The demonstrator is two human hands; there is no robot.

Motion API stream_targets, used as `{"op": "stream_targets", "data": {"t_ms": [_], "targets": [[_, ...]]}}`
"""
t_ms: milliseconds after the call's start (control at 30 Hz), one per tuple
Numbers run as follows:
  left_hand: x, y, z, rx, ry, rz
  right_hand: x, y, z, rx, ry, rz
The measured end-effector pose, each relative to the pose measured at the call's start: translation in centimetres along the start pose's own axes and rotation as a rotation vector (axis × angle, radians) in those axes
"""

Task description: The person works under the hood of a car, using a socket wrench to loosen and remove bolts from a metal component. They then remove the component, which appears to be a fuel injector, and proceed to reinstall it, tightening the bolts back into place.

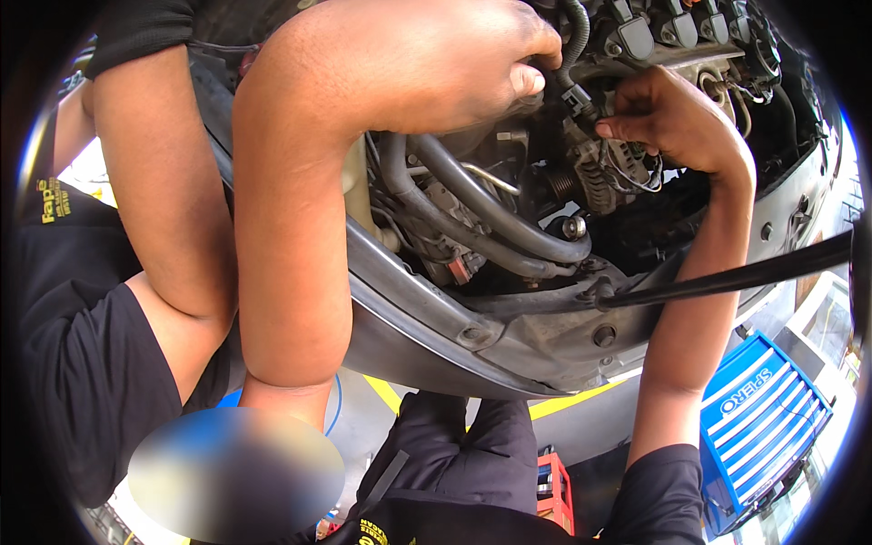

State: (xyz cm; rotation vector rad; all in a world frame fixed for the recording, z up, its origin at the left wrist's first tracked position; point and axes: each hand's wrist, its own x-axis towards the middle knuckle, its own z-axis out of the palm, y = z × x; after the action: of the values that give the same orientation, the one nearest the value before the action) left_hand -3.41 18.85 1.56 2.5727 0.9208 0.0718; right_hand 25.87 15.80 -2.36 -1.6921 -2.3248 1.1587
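My left hand [495, 68] reaches over the engine bay with its thumb bent and fingers curled. Whatever lies within its grip is hidden. Beside its knuckles runs a black corrugated wiring conduit [574, 41], ending at a dark plug connector [576, 100]. My right hand [674, 118] comes in from the right, its thumb and fingers pinched on the wiring harness just below that connector. Under the right hand sit thin loose wires [636, 173] and an alternator [595, 173] with a ribbed metal casing.
Two thick black hoses [481, 218] curve through the bay. A black prop rod [727, 277] crosses in front of my right forearm. Ignition coils [631, 36] line the far side. At left is a co-worker's bent arm [163, 182]. A blue tool cabinet [763, 422] stands lower right.
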Motion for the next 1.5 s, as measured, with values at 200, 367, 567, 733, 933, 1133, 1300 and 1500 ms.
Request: {"op": "stream_targets", "data": {"t_ms": [200, 367, 567, 733, 933, 1133, 1300, 1500], "targets": [[-0.5, -0.1, 0.6, 0.011, 0.033, -0.013, -0.1, -0.2, 0.1, 0.013, -0.016, -0.064], [-0.8, 0.0, 0.6, 0.030, 0.078, -0.009, -0.3, -0.5, 0.1, 0.055, -0.013, 0.022], [-1.3, 0.1, 1.4, 0.053, 0.134, -0.012, -0.4, -1.2, 0.1, 0.024, -0.009, 0.055], [-1.3, 0.3, 1.7, 0.060, 0.163, -0.015, -0.3, -1.3, 0.4, 0.054, -0.013, 0.112], [-2.2, 0.3, 1.6, 0.064, 0.171, -0.021, 0.0, -1.2, 0.4, 0.025, -0.053, 0.036], [-1.3, 0.6, 1.1, 0.049, 0.152, 0.008, 0.4, 0.3, -0.3, 0.011, -0.142, 0.027], [-0.3, 0.4, 0.6, 0.033, 0.067, -0.005, 0.9, 1.2, 0.3, 0.113, -0.211, 0.012], [0.6, 1.2, -0.3, 0.001, -0.025, 0.019, -0.5, 1.0, -0.5, 0.042, -0.165, 0.095]]}}
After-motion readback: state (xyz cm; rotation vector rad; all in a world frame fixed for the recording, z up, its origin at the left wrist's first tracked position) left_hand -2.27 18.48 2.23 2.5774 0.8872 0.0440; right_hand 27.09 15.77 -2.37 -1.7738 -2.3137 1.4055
